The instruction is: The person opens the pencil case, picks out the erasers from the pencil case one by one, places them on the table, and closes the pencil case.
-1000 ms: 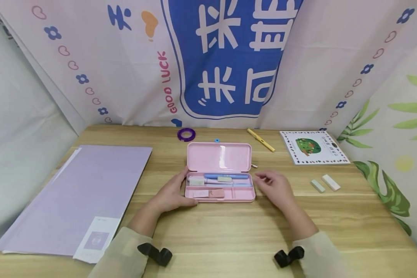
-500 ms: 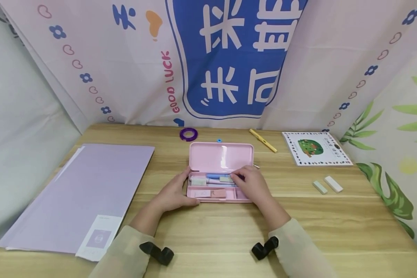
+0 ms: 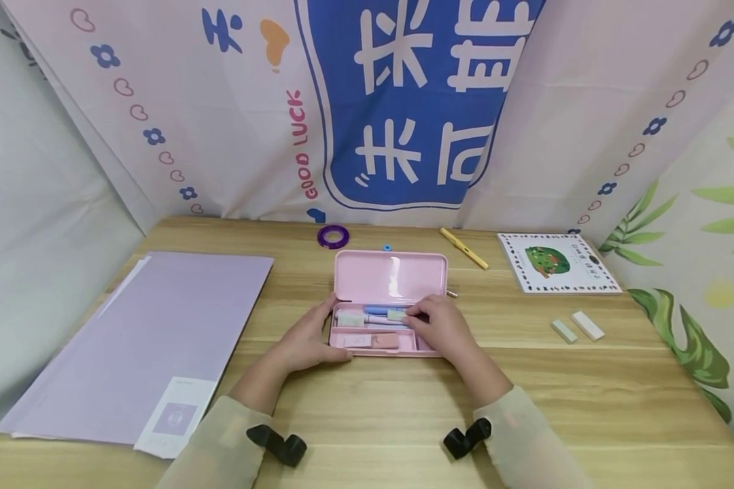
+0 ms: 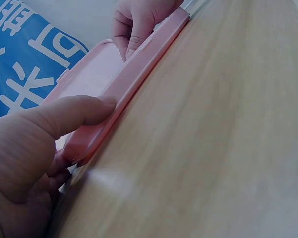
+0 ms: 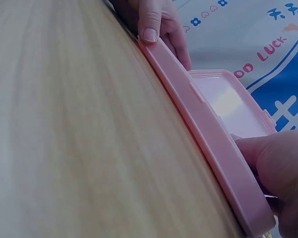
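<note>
An open pink pencil case (image 3: 391, 277) stands on the table with its lid tipped back. My left hand (image 3: 306, 341) grips its left end, thumb along the front wall and fingers round the side. Inside the back compartment lie blue pens (image 3: 379, 310), a pale eraser (image 3: 351, 319) at the left and a small green-white eraser (image 3: 395, 315) on top of the pens. My right hand (image 3: 443, 324) reaches over the right end, thumb and forefinger pinching the right end of that small eraser. A pink eraser (image 3: 384, 341) lies in the front compartment.
Two erasers, one green (image 3: 564, 331) and one white (image 3: 588, 325), lie to the right, with a picture booklet (image 3: 578, 272) behind them. A yellow pen (image 3: 463, 248) and purple tape roll (image 3: 333, 237) are at the back. A large lilac folder (image 3: 159, 333) covers the left side.
My right hand has moved left from beside the case to inside it, and its fingertips have come in at the small eraser. My left hand keeps its hold on the left end.
</note>
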A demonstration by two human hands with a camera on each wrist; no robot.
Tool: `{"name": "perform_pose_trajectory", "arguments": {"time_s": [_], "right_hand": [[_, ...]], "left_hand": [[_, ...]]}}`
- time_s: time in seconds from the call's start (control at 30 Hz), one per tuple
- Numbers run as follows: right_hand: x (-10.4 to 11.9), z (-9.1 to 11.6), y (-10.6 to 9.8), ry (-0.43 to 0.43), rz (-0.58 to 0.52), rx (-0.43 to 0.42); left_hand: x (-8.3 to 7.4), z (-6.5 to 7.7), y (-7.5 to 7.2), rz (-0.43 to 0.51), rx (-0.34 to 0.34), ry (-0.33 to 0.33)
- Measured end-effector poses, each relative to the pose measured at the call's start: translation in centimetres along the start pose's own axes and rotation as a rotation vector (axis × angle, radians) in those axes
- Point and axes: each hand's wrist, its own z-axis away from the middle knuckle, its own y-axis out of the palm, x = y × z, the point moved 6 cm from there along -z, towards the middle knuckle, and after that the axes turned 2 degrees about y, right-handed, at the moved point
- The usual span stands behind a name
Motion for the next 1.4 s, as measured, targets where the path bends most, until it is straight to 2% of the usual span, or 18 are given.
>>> {"name": "perform_pose_trajectory", "arguments": {"time_s": [0.17,0.33,0.57,0.7,0.83,0.93,1.2,1.4], "right_hand": [[0.0,0.0,0.0,0.009,-0.029,0.021],[0.2,0.0,0.1,-0.037,-0.065,0.014],[0.5,0.1,0.2,-0.069,-0.043,0.009],[0.4,0.2,-0.2,-0.041,-0.072,0.009],[-0.2,0.7,-1.5,0.017,-0.109,-0.033],[-1.7,1.4,-3.0,0.081,-0.119,-0.078],[-8.1,4.3,-7.6,0.216,-0.073,-0.221],[-12.1,6.8,-10.6,0.330,-0.007,-0.272]], "left_hand": [[0.0,0.0,0.0,0.002,0.002,-0.006],[0.0,0.0,0.0,0.008,-0.001,-0.005],[-0.1,0.0,0.0,0.011,-0.001,-0.001],[0.0,0.1,0.0,0.007,-0.002,-0.006],[0.0,0.1,0.0,0.008,-0.003,-0.004],[0.1,0.1,0.1,0.010,-0.007,0.002],[0.0,0.2,0.0,0.010,-0.010,-0.001],[0.0,0.2,0.0,0.016,-0.009,-0.004]]}}
